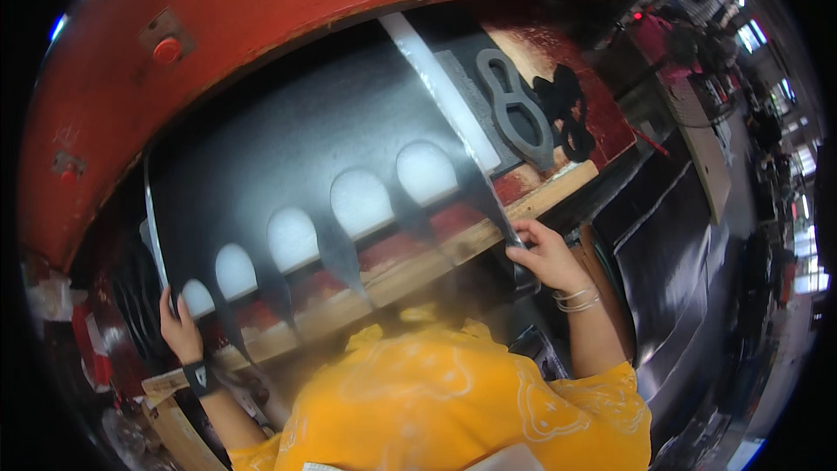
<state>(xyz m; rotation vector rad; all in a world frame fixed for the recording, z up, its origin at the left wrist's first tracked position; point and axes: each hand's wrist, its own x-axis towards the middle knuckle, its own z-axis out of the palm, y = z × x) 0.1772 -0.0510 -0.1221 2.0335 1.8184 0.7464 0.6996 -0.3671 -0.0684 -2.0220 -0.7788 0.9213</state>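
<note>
A large, thin black sheet lies over a white board, which shows at its right side. Along the sheet's near edge runs a row of several rounded cutouts, with narrow pointed strips between them hanging toward me. My right hand pinches the sheet's near right corner between thumb and fingers. At the near left edge, my left hand has its fingers closed on the sheet's margin; the fingertips are partly hidden. Right of the board stands a grey figure-eight-shaped frame, with dark cut pieces beside it.
A red machine beam with a red button spans the far side. A wooden rail crosses the near edge of the red bed. Shiny black sheets lie to my right. Dark pieces sit beyond my left hand.
</note>
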